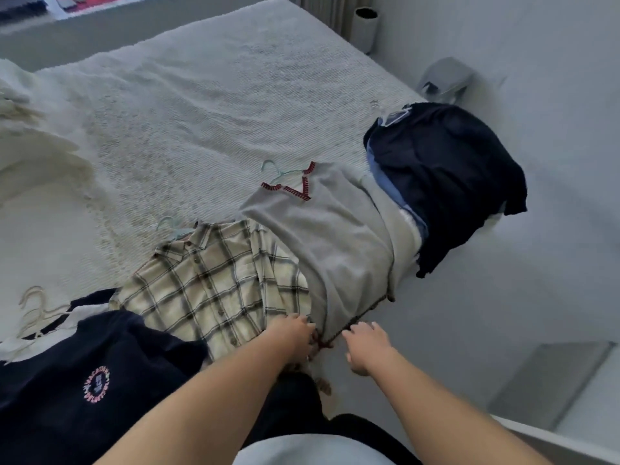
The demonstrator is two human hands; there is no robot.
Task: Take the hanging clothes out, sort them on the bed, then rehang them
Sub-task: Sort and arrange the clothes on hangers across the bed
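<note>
A grey V-neck vest with red trim lies on the bed on a pale blue hanger, its hem hanging over the near edge. My left hand grips the bunched red-trimmed hem. My right hand hovers just right of it with relaxed fingers, holding nothing. To the left of the vest lies a cream plaid shirt on a hanger. A navy sweatshirt with a round logo lies at the near left. A pile of dark navy and blue clothes sits on the bed's right corner.
Cream hangers and a white garment lie at the left edge. A cream blanket is heaped at the far left. On the floor to the right are a grey bag and a white bin.
</note>
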